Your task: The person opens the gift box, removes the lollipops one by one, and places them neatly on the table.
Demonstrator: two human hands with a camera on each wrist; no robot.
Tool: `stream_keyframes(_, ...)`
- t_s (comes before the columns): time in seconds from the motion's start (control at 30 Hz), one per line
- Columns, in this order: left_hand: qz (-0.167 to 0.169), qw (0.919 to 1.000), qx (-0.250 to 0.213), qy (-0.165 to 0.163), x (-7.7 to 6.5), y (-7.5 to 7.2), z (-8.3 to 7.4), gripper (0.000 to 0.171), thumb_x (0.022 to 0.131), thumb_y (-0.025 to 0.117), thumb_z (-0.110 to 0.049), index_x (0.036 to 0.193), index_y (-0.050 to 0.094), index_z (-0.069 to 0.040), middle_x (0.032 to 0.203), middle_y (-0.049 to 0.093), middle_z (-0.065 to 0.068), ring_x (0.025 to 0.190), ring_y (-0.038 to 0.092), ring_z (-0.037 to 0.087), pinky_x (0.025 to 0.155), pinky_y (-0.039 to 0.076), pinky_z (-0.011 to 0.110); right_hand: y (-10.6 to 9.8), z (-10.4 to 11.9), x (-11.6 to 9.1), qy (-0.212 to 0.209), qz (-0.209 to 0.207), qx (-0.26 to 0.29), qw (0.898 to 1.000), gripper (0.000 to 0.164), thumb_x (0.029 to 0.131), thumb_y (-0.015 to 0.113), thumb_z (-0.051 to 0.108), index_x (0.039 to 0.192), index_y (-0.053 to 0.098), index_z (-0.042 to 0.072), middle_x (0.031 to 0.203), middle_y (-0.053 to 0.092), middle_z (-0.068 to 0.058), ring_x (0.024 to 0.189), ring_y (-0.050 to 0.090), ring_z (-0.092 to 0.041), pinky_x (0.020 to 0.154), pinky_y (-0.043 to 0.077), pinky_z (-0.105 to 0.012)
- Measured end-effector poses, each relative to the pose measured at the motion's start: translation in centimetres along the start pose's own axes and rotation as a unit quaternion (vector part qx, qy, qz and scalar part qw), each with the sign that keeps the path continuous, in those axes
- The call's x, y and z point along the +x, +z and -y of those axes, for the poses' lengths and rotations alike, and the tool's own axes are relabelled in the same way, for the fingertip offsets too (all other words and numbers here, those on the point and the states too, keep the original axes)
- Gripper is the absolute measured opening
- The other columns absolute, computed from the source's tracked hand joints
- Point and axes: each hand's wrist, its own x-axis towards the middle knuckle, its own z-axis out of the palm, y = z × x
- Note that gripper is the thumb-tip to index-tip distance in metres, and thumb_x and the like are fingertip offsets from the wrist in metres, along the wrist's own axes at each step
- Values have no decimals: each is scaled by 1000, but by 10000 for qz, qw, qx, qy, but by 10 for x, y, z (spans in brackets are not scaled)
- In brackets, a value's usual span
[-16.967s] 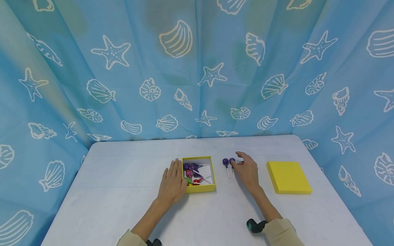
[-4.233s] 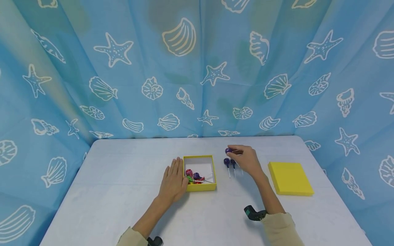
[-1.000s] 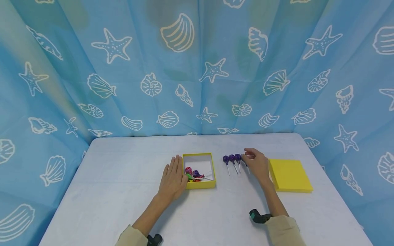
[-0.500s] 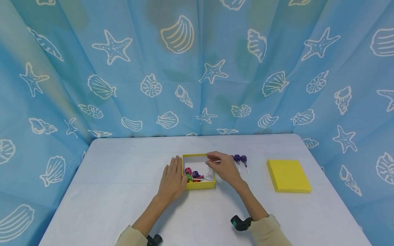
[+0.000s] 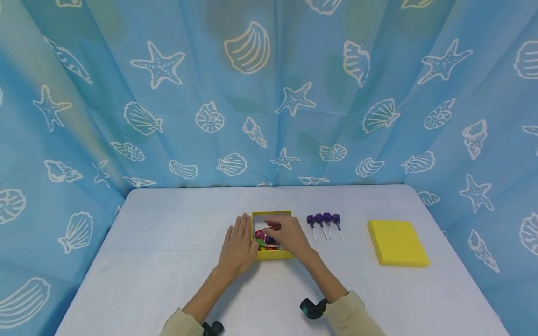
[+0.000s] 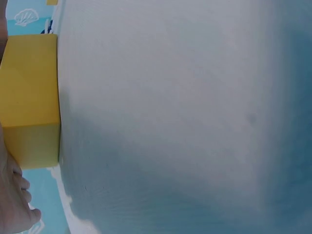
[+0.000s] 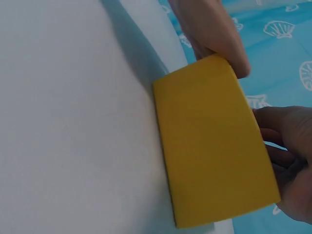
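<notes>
The yellow box (image 5: 275, 255), white inside, stands uncovered near the table's middle. My left hand (image 5: 238, 247) lies along its left side with straight fingers, the thumb at the near left corner. My right hand (image 5: 290, 234) is over the box's right part, fingers bent down and a gap between thumb and index finger. Below those fingers lie wrapped lollipops: a pink one (image 5: 259, 234), a dark purple one (image 5: 270, 241) and a green one (image 5: 260, 243). The right wrist view shows the fingers (image 7: 280, 136) behind the box wall (image 7: 214, 146), their tips hidden.
Right of the box, several purple lollipops (image 5: 327, 217) lie side by side in a row, sticks toward me. Farther right is a yellow box lid (image 5: 398, 243), flat on the white table (image 5: 168, 242). A blue shell-patterned curtain (image 5: 269, 116) hangs behind.
The purple lollipops in the box have become fewer, and the row on the table has grown. My right hand let go of the last one and moved left to the box. The left hand stays put.
</notes>
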Motion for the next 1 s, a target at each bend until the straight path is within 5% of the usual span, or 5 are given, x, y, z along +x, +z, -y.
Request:
stream_keyframes(0.67, -126, 9998, 34, 136, -1, 1, 2, 63, 102, 37, -23, 156, 22, 6, 162, 20, 19, 150, 15, 33, 118, 15, 52, 17, 1, 12, -197, 614, -1200, 9907, 25, 90, 75, 15, 111, 76, 1, 95, 75, -7, 82, 69, -15, 75, 56, -33)
stream_keyframes(1.0, -94, 9999, -20, 129, -2, 0, 2, 64, 101, 36, -23, 155, 20, 7, 162, 20, 21, 150, 14, 34, 118, 15, 52, 21, -1, 21, 182, 978, -1463, 9842, 23, 91, 75, 19, 110, 78, 6, 100, 75, -5, 94, 69, -20, 85, 54, -37)
